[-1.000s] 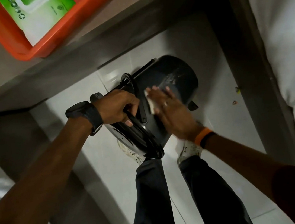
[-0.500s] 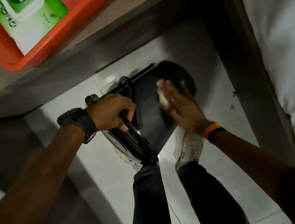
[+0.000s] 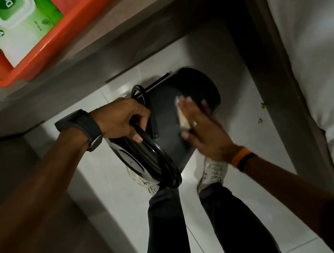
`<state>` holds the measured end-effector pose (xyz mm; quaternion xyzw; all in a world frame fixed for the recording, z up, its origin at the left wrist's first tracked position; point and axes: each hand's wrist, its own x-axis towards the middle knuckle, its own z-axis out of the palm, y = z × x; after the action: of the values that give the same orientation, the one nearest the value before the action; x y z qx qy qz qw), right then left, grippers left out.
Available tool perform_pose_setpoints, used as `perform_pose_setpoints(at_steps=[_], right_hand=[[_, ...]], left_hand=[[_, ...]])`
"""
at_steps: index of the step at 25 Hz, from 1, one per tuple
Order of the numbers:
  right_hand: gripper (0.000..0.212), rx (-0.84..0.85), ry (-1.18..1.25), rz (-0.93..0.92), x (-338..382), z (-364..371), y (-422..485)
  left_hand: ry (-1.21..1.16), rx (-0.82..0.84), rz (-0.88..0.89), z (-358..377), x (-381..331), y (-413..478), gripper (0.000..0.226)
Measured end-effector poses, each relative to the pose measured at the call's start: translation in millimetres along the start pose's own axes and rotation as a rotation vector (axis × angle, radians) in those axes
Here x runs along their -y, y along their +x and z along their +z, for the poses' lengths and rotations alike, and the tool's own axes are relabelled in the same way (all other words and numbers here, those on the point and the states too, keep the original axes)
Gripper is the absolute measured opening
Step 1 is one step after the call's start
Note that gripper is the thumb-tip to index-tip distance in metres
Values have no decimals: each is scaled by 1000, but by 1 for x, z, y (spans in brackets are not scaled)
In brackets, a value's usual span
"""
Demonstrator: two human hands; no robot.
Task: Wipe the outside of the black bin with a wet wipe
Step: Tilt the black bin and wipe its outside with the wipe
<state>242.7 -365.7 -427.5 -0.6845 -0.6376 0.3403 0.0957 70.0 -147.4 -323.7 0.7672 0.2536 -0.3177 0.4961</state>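
While your left hand grips the rim of the tilted black bin above the floor and your flat right hand presses the wipe against its side, a hard push could twist it loose.

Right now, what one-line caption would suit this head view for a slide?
Left hand grips the tilted black bin by its rim while the right hand presses a wipe flat against its side.
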Motion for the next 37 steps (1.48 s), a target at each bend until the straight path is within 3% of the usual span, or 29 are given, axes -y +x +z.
perform_pose_setpoints(at_steps=[2, 4, 6, 9, 11, 15, 17, 19, 22, 24, 25, 28, 31, 34, 37], right_hand=[[65, 13, 183, 388, -38, -18, 34], [63, 75, 275, 542, -49, -30, 50], [64, 75, 187, 378, -24, -26, 37], [62, 95, 236, -125, 31, -17, 0], [59, 155, 171, -192, 25, -14, 9], [55, 283, 303, 446, -40, -29, 67], [58, 320, 310, 534, -49, -32, 69], [62, 243, 261, 381, -25, -28, 53], [74, 73, 252, -16, 38, -15, -3], [81, 62, 180, -126, 49, -5, -24], [83, 82, 205, -61, 41, -4, -23], [76, 179, 486, 433, -7, -6, 2], [68, 276, 517, 668, -38, -8, 21], [71, 196, 576, 580, -7, 0, 21], [77, 64, 479, 226, 54, 15, 11]], left_hand=[[-39, -18, 4, -4, 1, 1, 21], [-74, -27, 19, -8, -2, 5, 23], [-93, -10, 35, -12, -8, 7, 20], [-84, 40, 11, -10, -13, 7, 21], [-49, 64, -9, -9, -13, 7, 28], [-47, 31, -30, -11, -4, 1, 33], [-52, 18, -27, -15, 0, 2, 27], [-81, -6, -29, -19, 6, 1, 23], [-139, -51, -27, -23, 12, -2, 21], [-190, -156, -10, -19, 16, -7, 22], [-208, -276, 2, -13, 17, -10, 25], [-162, -663, 73, 28, 4, -18, 35], [124, -668, 76, 73, -20, -10, 58], [126, -798, -12, 80, -13, 3, 67], [-122, -981, -130, 78, 0, 13, 74]])
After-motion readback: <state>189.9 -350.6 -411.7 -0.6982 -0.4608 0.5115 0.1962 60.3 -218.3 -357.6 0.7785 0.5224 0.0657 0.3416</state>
